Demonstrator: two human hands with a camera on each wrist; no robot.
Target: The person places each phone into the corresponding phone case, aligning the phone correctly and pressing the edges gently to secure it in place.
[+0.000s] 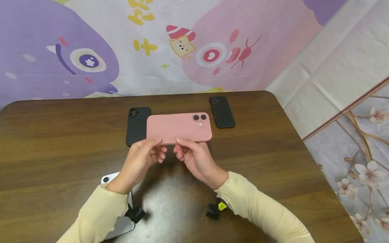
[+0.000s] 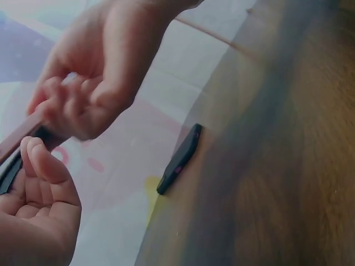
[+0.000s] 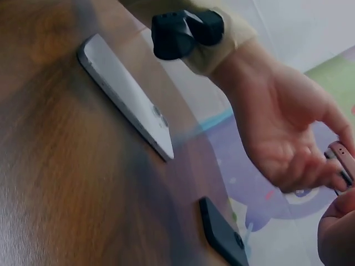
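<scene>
Cream fabric sleeves (image 1: 258, 200) were noted at the frame's bottom. At centre, a matte pink rectangular phone (image 1: 173, 127) was pinched along its lower edge by the left hand (image 1: 136, 165) and right hand (image 1: 199, 163), fingers curled; dropping was judged possible, owing to one-edge support.

The left sleeve (image 1: 97, 211) is showing plain, pale yellow cloth, creasing softly along its length. The right sleeve (image 1: 261, 204) is matching it in colour and cut. A blocky black left unit (image 1: 137, 214) is jutting from one; a similar right unit (image 1: 213, 211) is jutting from the other, a bright yellow label (image 1: 222, 206) showing beside it.
</scene>
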